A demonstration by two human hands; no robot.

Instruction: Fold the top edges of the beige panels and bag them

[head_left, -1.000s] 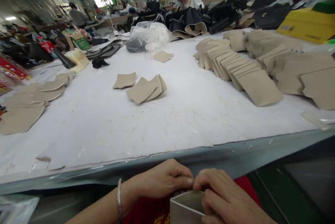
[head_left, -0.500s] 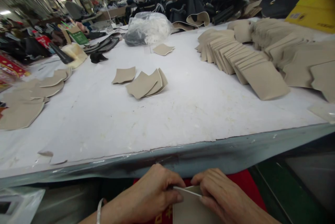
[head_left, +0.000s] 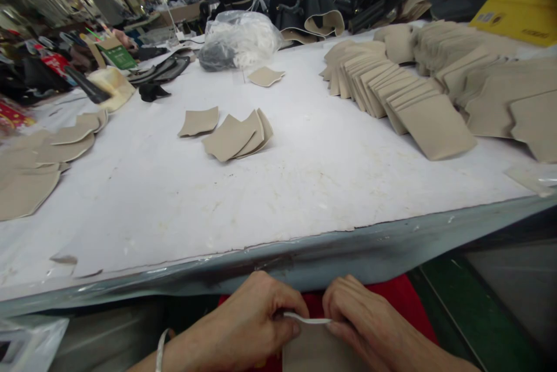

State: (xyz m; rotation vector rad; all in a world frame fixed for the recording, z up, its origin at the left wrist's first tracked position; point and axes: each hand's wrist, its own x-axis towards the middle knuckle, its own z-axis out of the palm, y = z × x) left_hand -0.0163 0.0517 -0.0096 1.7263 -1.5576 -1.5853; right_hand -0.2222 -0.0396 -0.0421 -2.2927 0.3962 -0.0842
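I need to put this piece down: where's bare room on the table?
Bare: the middle of the table, between its near edge and the small fan. Crowded: the long row at right, the stack at left, the bag at back.

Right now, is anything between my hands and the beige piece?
Nothing visible. The left hand and right hand both pinch the top edge of the piece, just below the table.
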